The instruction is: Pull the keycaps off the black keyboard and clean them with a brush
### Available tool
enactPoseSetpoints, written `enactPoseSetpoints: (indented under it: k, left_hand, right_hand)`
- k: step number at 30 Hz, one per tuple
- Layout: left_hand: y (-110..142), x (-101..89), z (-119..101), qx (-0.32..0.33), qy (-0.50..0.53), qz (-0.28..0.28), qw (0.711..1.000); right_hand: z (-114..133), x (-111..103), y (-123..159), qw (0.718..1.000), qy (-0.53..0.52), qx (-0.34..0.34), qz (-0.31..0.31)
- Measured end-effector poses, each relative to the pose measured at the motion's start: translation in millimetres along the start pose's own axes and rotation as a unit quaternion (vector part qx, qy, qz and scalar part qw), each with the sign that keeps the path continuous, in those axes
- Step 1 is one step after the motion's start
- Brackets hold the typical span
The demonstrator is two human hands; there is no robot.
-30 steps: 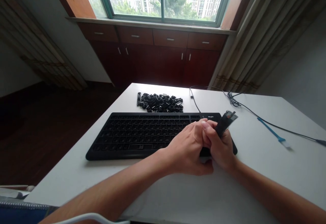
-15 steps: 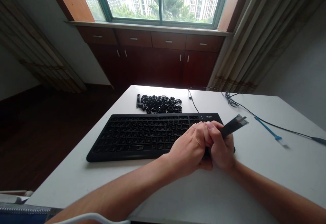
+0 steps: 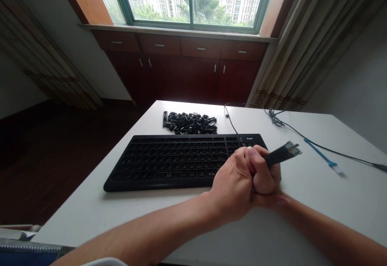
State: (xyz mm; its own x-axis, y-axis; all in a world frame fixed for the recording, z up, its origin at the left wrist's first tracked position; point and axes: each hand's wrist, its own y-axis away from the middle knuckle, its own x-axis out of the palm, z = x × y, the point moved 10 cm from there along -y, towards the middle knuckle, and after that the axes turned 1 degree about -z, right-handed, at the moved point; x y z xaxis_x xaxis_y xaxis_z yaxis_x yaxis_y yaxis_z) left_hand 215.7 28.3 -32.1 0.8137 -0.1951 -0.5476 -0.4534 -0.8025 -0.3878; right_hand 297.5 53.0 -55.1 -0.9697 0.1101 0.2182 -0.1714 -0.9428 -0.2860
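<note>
My right hand (image 3: 263, 171) is a fist around a flat black strip (image 3: 282, 154), whose pale metal-looking end sticks out to the right. My left hand (image 3: 232, 185) clasps the right fist from the left, its fingers curling beneath it, so any grip it has on the strip is hidden. Both hands rest over the front right corner of a black Ruijie keyboard (image 3: 172, 163). Beyond the keyboard lies a heap of black keycaps and small parts (image 3: 190, 123), with a narrow black bar (image 3: 165, 119) at its left end.
The white table (image 3: 338, 201) carries a blue stick with a white tip (image 3: 323, 157) and a black cable (image 3: 332, 152) to the right. The keyboard's cord (image 3: 231, 123) runs behind it. Dark wooden cabinets (image 3: 181, 78) stand beneath a window beyond the table.
Both hands have shifted right and slightly toward me. The strip's end has swung right and now lies flatter. My left fingers have wrapped further under the right hand.
</note>
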Motion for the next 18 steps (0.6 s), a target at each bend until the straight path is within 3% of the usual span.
enactPoseSetpoints:
  k: [9,13,18]
  left_hand:
    - [1.8,8.4,2.2,0.026,-0.037,0.012,0.999]
    - [-0.4,3.7,2.2,0.059,-0.038,0.031,0.997]
    - [-6.6,-8.6,11.6,0.09,-0.144,0.079,0.982]
  right_hand:
    - [3.9,-3.0,2.0,1.0,-0.023,0.0,-0.012]
    - [5.6,-0.3,-5.9,0.998,-0.06,0.033,-0.012]
    - [13.7,-14.4,-25.6,0.988,-0.144,0.038,-0.05]
